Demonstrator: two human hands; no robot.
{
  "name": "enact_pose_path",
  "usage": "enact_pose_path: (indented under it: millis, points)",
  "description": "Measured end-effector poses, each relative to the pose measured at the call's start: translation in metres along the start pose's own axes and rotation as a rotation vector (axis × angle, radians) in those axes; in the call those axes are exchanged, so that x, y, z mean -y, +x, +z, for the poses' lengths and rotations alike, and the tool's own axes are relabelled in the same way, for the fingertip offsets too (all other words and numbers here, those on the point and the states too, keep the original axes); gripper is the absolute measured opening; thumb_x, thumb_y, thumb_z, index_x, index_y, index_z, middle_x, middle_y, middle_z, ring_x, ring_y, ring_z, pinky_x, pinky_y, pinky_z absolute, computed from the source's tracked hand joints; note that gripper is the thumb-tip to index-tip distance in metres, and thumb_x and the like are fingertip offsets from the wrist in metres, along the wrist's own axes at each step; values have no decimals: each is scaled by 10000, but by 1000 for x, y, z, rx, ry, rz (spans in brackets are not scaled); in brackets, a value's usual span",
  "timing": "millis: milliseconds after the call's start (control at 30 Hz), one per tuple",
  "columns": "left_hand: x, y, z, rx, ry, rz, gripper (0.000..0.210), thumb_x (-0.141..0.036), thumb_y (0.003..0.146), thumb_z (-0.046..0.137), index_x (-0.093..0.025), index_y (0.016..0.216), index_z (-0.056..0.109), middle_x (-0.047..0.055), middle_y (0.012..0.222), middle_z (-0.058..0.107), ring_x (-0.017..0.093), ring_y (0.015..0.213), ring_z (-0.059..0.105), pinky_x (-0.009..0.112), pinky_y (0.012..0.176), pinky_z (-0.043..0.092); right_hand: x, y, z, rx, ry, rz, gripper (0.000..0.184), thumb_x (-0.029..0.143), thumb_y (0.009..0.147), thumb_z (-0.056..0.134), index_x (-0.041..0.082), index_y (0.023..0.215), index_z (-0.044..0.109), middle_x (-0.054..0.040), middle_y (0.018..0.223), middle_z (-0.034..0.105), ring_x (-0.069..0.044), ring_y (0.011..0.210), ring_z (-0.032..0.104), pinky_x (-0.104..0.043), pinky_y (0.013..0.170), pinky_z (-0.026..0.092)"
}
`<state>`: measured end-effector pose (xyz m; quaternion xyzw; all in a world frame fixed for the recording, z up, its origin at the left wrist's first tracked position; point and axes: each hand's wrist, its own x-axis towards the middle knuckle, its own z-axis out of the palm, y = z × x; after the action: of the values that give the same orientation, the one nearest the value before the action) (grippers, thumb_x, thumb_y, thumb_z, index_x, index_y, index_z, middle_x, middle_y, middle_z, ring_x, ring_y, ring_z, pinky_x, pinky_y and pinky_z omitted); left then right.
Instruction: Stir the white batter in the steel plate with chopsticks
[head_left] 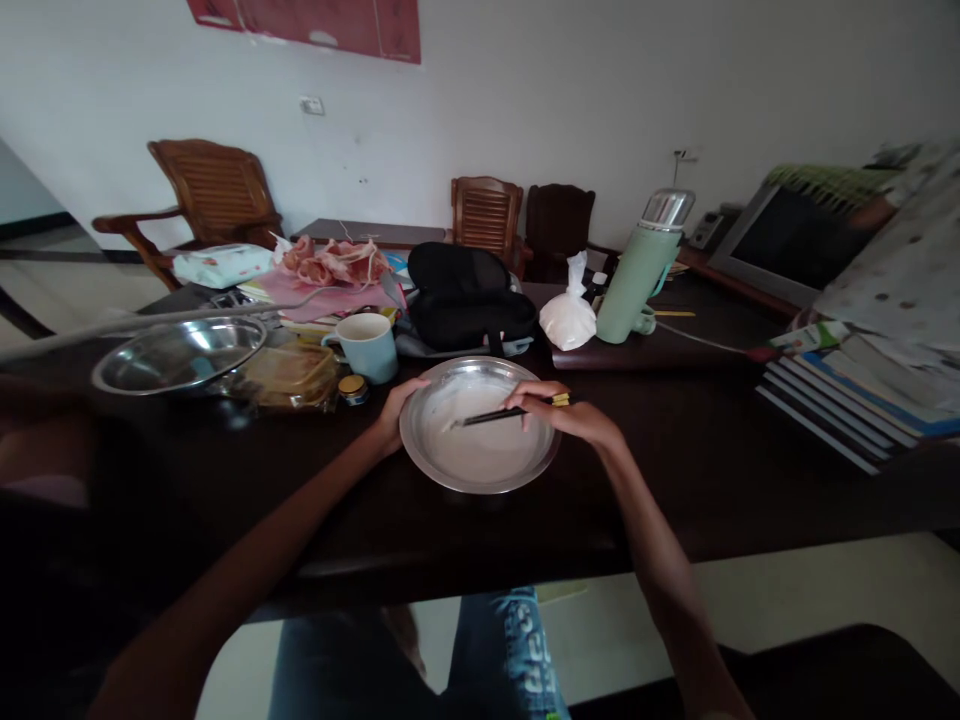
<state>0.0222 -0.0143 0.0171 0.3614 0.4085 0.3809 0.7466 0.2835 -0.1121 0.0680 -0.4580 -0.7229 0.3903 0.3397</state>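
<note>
A wide metal bowl [480, 484] stands on the dark table in front of me, holding a pale, smooth batter [480, 450]. My left hand [397, 412] grips the bowl's left rim, its fingers partly hidden behind the edge. Over the right side of the bowl, my right hand [551, 405] is closed around dark chopsticks [491, 416] with yellowish ends. Their tips reach into the batter near the middle and carry a bit of it. Behind the bowl to the right sits a tied clear bag of white powder [568, 318].
Left of the bowl are a light blue mug [367, 348], a small gold-lidded jar [353, 389], a plastic container [292, 372] and another metal basin [180, 355]. A black case [469, 300] lies behind. Rightward stand a green thermos [637, 280] and stacked books [847, 400]; a person's patterned clothing [900, 240] shows.
</note>
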Motion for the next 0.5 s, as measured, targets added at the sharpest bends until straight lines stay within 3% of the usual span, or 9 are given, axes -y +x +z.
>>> enact_pose_path:
  millis: [133,200,300,367,433,500]
  points:
    - [0,1,0,-15,-7,-18,181,-252,738,546,-175,797,698,23,610,688,195,542,605,289,584,478,-5,-1,-6,-199,-122,33,202,315,878,501,197,775,629,11,675,649,-101,481,509,-263,554,426]
    - [0,1,0,-19,-3,-17,179,-247,733,548,-177,802,698,18,589,681,193,532,599,290,576,476,-3,-3,-9,-130,-68,40,215,318,865,516,187,728,619,-4,727,670,-93,460,487,-266,535,426]
    - [0,2,0,-5,8,-5,185,-241,717,564,-178,826,699,16,579,677,197,538,601,289,573,471,0,0,-4,12,-10,-9,209,319,868,506,188,752,622,-18,763,674,-134,581,579,-300,647,476]
    - [0,1,0,-1,8,-2,195,-250,714,567,-179,839,698,16,584,679,200,547,606,293,581,472,0,2,-2,-67,-85,-5,205,319,879,488,196,802,633,-9,702,652,-156,626,601,-313,681,479]
    - [0,1,0,-7,7,-4,200,-260,718,563,-178,843,696,15,588,681,199,550,607,296,589,475,-1,1,-5,-179,-156,33,212,326,880,486,196,812,638,0,660,640,-140,551,564,-298,626,467]
    - [0,1,0,-5,7,-9,209,-258,723,556,-176,853,698,16,595,687,199,552,607,297,590,477,-2,-2,-9,-158,-126,51,221,339,872,503,186,781,634,-7,706,669,-109,475,514,-284,580,456]
